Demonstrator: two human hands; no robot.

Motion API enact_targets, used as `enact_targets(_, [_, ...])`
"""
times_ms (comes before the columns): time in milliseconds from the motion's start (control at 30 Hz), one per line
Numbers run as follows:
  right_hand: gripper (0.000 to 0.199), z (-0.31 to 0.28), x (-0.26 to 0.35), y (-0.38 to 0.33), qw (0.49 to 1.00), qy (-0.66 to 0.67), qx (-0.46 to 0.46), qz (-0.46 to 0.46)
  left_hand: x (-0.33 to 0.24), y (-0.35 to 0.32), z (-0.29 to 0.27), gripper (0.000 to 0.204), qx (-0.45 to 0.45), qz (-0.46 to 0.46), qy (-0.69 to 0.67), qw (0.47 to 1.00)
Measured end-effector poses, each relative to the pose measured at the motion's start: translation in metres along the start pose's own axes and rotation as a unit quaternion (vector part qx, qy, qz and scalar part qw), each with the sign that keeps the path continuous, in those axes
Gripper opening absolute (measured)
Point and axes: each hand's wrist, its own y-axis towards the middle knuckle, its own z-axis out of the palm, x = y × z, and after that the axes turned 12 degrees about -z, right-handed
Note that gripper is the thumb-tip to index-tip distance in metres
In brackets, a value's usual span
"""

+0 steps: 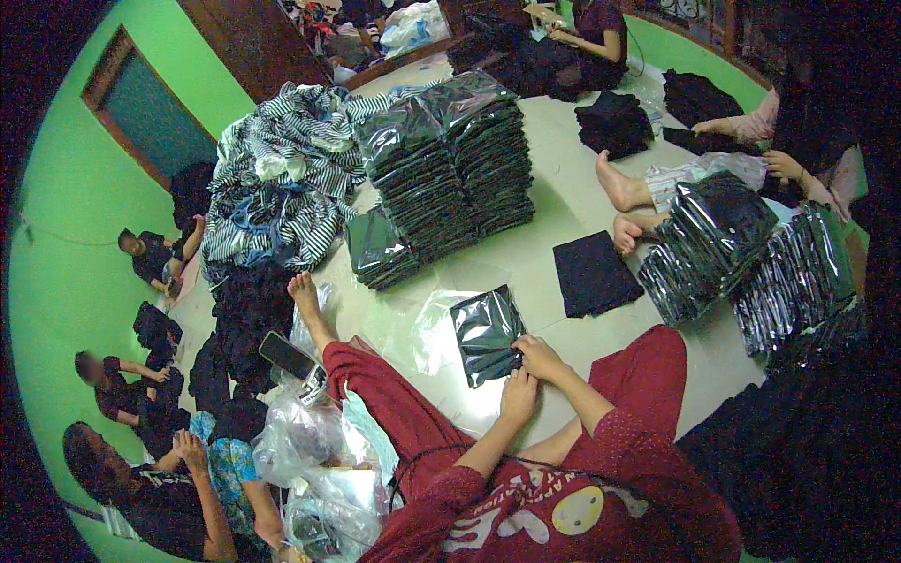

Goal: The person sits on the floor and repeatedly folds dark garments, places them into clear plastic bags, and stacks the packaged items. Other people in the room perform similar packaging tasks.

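Observation:
A flat black folded garment in a shiny clear plastic bag point(486, 336) lies on the pale floor in front of me. My right hand point(542, 359) has its fingers closed on the bag's right edge. Just below it, my left hand point(518, 394) is closed at the lower right corner of the same bag, its fingertips partly hidden. Loose clear plastic bags point(427, 328) lie flat beside the package on its left. To its right rests a folded black garment point(596, 274) without a bag.
A tall stack of bagged black garments point(450, 169) stands ahead, beside a heap of striped clothes point(282, 178). More bagged stacks point(709, 249) are at the right. A phone point(291, 357) and crumpled plastic point(300, 432) lie by my left leg. Several people sit around.

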Motion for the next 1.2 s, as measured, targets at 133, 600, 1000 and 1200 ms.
enact_targets(133, [0.034,0.001,0.006,-0.002,0.999,-0.038,-0.011,-0.014,0.003,0.000,0.005,0.026,0.043,-0.020,-0.011,0.999])
enact_targets(600, [0.038,0.000,0.007,-0.008,0.998,-0.065,-0.009,-0.022,0.000,-0.008,0.005,0.028,0.013,-0.024,-0.032,0.999])
enact_targets(1000, [0.036,0.003,0.003,-0.011,0.999,-0.028,-0.038,-0.020,0.002,-0.007,0.007,0.030,0.005,-0.010,-0.024,1.000])
enact_targets(1200, [0.034,-0.002,0.006,-0.012,0.999,-0.005,-0.039,-0.013,-0.003,-0.004,0.011,0.028,-0.019,-0.048,-0.035,0.998])
